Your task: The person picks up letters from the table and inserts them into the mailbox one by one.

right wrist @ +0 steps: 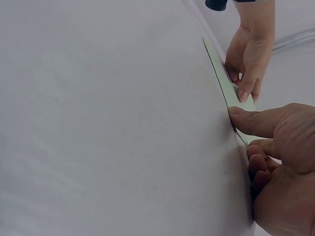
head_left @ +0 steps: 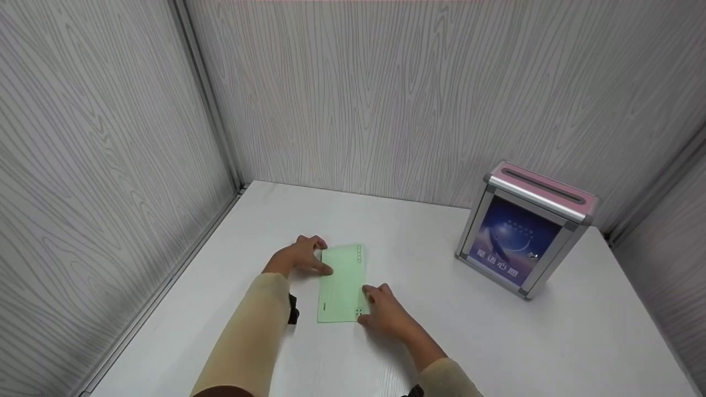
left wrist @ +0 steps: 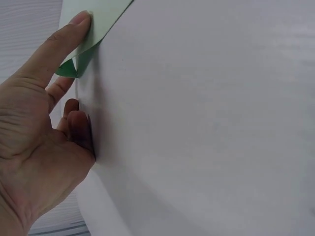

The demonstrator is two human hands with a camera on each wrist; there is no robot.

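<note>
A pale green envelope (head_left: 342,284) lies flat on the white table (head_left: 469,342), long side running away from me. My left hand (head_left: 300,256) is at its far left corner. In the left wrist view the thumb (left wrist: 69,34) lies on top of that corner of the envelope (left wrist: 98,19), which curls up over a finger beneath, so the hand pinches it. My right hand (head_left: 386,317) is at the near right corner. There the thumb (right wrist: 256,120) lies on the envelope's edge (right wrist: 229,88) and the other fingers curl against the table beside it.
A box with a pink slotted lid, metal frame and blue picture front (head_left: 524,231) stands at the right rear of the table. Grey wood-grain walls (head_left: 110,165) close in the left, back and right sides.
</note>
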